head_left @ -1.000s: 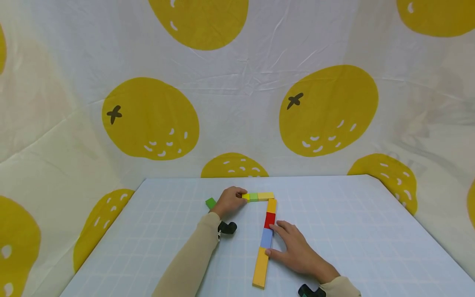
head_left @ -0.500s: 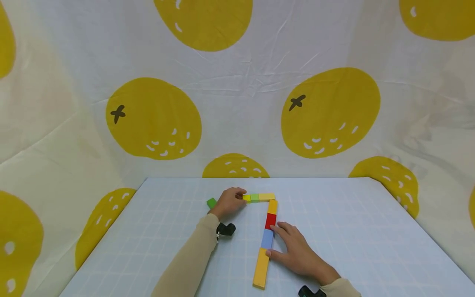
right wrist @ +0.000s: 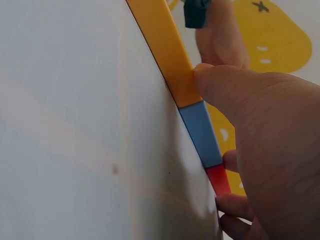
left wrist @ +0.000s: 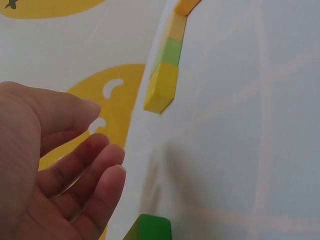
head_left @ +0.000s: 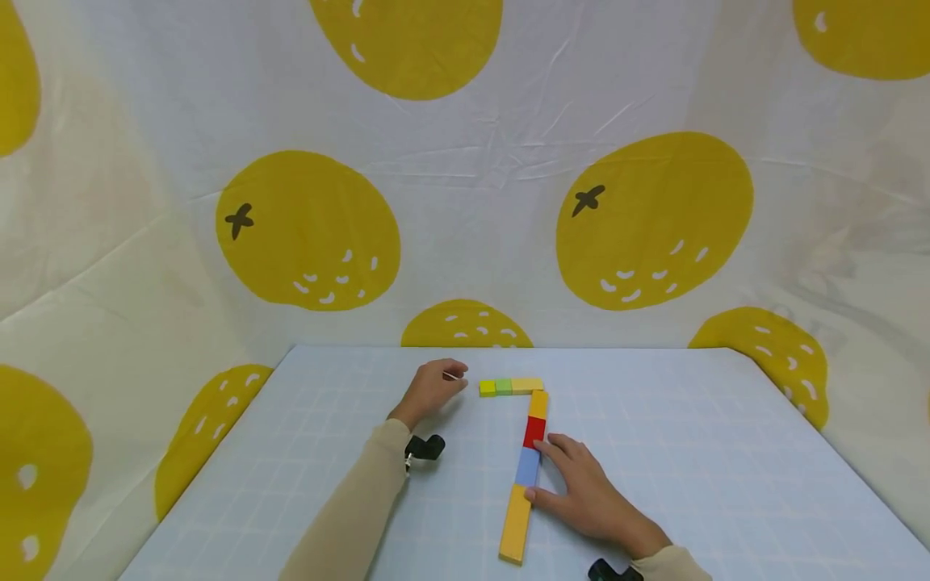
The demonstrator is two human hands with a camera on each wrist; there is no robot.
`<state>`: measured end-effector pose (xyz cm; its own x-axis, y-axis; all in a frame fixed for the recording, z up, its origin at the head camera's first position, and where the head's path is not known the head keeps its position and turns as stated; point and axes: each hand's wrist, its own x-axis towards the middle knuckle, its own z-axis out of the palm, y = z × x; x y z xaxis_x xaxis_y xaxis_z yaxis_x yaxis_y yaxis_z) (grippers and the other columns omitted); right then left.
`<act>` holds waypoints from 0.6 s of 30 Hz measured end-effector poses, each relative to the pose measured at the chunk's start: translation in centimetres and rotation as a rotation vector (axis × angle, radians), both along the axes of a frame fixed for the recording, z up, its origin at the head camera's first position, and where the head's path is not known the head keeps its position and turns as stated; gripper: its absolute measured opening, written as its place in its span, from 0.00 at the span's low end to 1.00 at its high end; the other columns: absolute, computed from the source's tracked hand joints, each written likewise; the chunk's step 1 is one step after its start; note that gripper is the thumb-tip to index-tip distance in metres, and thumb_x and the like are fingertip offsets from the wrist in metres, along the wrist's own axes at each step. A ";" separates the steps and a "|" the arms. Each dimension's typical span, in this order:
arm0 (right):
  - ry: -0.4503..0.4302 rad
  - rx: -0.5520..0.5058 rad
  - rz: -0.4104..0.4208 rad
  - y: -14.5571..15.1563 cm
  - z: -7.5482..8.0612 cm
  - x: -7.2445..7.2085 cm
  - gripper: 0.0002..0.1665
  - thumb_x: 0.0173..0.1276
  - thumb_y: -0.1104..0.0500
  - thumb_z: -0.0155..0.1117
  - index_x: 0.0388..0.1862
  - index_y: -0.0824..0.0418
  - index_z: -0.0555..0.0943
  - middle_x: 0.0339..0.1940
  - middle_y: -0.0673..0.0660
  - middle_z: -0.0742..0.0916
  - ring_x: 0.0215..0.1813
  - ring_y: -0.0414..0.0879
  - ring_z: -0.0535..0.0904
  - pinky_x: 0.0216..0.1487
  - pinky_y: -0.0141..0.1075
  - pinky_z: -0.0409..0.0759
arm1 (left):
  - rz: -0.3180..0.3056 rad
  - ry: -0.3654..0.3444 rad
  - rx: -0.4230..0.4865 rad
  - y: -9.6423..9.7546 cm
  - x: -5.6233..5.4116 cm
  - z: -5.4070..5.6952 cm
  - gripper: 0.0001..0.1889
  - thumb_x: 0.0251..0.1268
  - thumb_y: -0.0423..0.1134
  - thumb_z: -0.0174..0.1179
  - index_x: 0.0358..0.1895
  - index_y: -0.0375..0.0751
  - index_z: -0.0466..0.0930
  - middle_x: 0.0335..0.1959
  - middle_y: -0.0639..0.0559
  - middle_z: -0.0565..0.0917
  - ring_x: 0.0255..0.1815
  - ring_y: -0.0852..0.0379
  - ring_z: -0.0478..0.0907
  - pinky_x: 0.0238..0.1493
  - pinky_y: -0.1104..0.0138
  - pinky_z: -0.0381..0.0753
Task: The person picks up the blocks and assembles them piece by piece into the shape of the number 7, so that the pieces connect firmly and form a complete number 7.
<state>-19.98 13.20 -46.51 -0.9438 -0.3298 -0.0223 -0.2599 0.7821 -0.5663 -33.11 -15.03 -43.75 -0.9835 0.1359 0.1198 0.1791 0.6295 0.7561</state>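
Note:
In the head view my left hand (head_left: 429, 394) hovers left of the far row, its thumb and fingers parted with nothing between them. That row is a yellow block (head_left: 488, 389), a light green block (head_left: 504, 387) and a pale yellow block (head_left: 527, 386). A darker green block (left wrist: 152, 227) shows below my left hand in the left wrist view; the hand hides it from the head view. My right hand (head_left: 592, 492) rests along the near row, thumb touching the long orange block (head_left: 516, 524), fingertips at the red block (head_left: 534, 432). A blue block (head_left: 528, 467) lies between those two.
A short orange block (head_left: 538, 404) tops the near row, close to the pale yellow block's right end. Everything lies on a table with a pale checked cloth (head_left: 690, 452). A curtain (head_left: 472, 234) printed with yellow fruit hangs behind the table's far edge.
My left hand has let go of the yellow block and moved left, away from it. The right hand stays at the near row. The darker green block has become hidden in the head view.

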 end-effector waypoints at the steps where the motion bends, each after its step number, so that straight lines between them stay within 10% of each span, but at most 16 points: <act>1: 0.001 0.000 0.001 0.0 0.0 0.0 0.51 0.57 0.27 0.67 0.74 0.50 0.71 0.74 0.56 0.68 0.73 0.58 0.61 0.66 0.65 0.64 | 0.000 0.012 0.000 -0.3 0.1 0.1 0.15 0.69 0.39 0.64 0.56 0.40 0.83 0.47 0.53 0.85 0.47 0.54 0.80 0.50 0.59 0.81; 18: 0.003 0.001 0.014 0.2 -0.1 -0.1 0.51 0.58 0.26 0.66 0.75 0.50 0.70 0.75 0.56 0.68 0.72 0.56 0.62 0.66 0.62 0.67 | 0.090 0.128 0.020 -4.9 2.7 -0.4 0.14 0.68 0.39 0.65 0.54 0.41 0.85 0.45 0.54 0.85 0.47 0.54 0.80 0.53 0.55 0.79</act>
<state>-20.12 13.39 -46.64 -0.9390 -0.3433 -0.0197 -0.2730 0.7791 -0.5644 -30.46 -19.94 -44.20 -0.9679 0.0444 0.2472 0.2188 0.6323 0.7431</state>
